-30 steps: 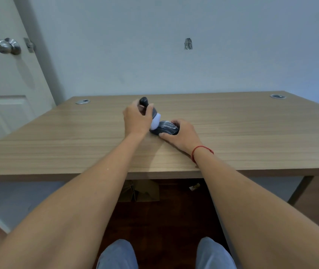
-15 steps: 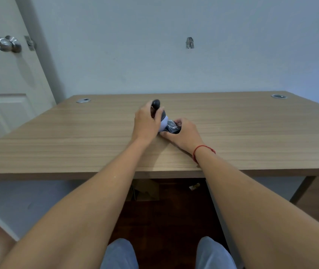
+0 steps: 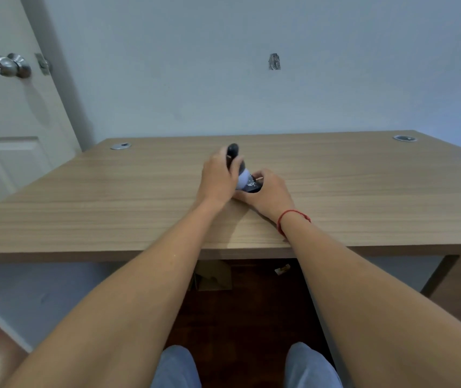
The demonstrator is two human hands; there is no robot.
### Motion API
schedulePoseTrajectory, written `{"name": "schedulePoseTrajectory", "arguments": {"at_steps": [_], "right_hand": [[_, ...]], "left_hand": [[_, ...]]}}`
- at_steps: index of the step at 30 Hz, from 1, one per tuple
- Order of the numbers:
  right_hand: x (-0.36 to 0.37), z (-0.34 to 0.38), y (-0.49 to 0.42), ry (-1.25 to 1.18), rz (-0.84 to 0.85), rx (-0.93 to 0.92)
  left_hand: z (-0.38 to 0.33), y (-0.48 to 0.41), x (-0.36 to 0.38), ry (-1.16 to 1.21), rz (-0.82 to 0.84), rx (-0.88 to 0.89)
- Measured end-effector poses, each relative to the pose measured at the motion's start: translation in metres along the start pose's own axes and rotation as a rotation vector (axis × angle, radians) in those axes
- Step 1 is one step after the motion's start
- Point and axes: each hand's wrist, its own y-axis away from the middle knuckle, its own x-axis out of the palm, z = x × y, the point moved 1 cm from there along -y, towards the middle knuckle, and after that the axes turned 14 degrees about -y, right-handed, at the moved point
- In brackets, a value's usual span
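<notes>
Bottle (image 3: 242,176), dark w/ pale band, sits mid-desk (image 3: 363,189), tilted, top end to the far left, base low at the surface; contact w/ desk not discernible. L hand (image 3: 216,175) wraps the upper dark part, fingers curled tight round it, cap end showing above; R hand (image 3: 272,193) grips the printed lower end, fingers curled round it, red string (image 3: 292,215) at wrist. Grommets far left (image 3: 121,146) & far right (image 3: 404,138); door (image 3: 13,163) w/ knob (image 3: 9,65) at left; box (image 3: 212,275) under desk.
</notes>
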Motion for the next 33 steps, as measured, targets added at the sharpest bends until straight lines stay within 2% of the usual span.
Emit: {"name": "schedulePoseTrajectory", "arguments": {"at_steps": [6, 13, 15, 20, 25, 28, 33], "right_hand": [[0.000, 0.002, 0.001, 0.011, -0.003, 0.004], [0.001, 0.003, 0.000, 0.067, 0.018, -0.042], [0.001, 0.005, 0.001, 0.076, 0.049, -0.048], [0.002, 0.006, 0.006, 0.099, 0.053, -0.059], [0.001, 0.008, 0.003, 0.190, 0.064, -0.067], [-0.004, 0.010, 0.006, 0.123, 0.105, -0.028], [-0.004, 0.011, 0.007, 0.123, 0.149, -0.022]], "left_hand": [[0.037, 0.002, -0.003, -0.119, 0.027, -0.119], [0.017, -0.003, -0.012, 0.042, -0.072, -0.117], [0.015, -0.002, -0.006, 0.022, -0.046, -0.097], [0.050, 0.003, -0.005, -0.137, 0.018, -0.208], [0.031, -0.011, -0.022, -0.023, 0.001, -0.132], [0.020, -0.020, -0.024, 0.053, -0.022, -0.112], [0.042, -0.011, -0.012, -0.051, 0.033, -0.222]]}}
